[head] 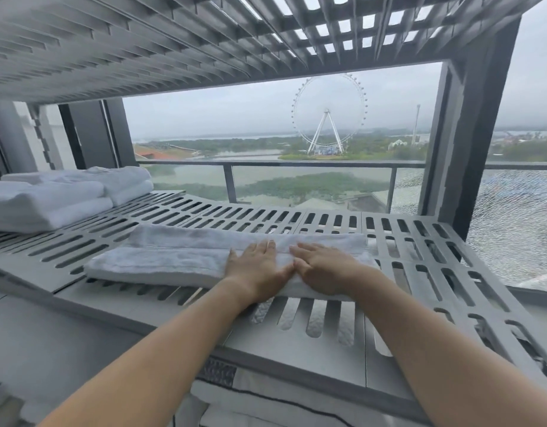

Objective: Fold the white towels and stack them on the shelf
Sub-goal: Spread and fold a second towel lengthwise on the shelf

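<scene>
Pressing flat on a long folded white towel (pixel 173 257), a person's left hand (pixel 259 266) and right hand (pixel 324 269) lie side by side, thumbs touching, near the towel's right end. All the fingers are straight and spread on the cloth, gripping nothing, a hold that looks meant to smooth the layers and set the crease rather than lift. The towel lies lengthwise along the front of a grey slatted shelf (pixel 432 263), its near edge just inside the shelf's front lip, probably because that open stretch serves as a folding surface within easy reach.

At the shelf's left end, well apart from the hands, sits a stack of folded white towels (pixel 50 204), with a second folded pile (pixel 121 180) just behind it and touching it. That grouping suggests the finished pieces are kept to one side, and that this towel needs at least one more fold before it matches them.

Overhead, another slatted tier (pixel 142 41) roofs the working space. Beyond the shelf a balcony railing (pixel 296 164) crosses the view, with a Ferris wheel (pixel 329 115) standing far off under a grey sky.
</scene>
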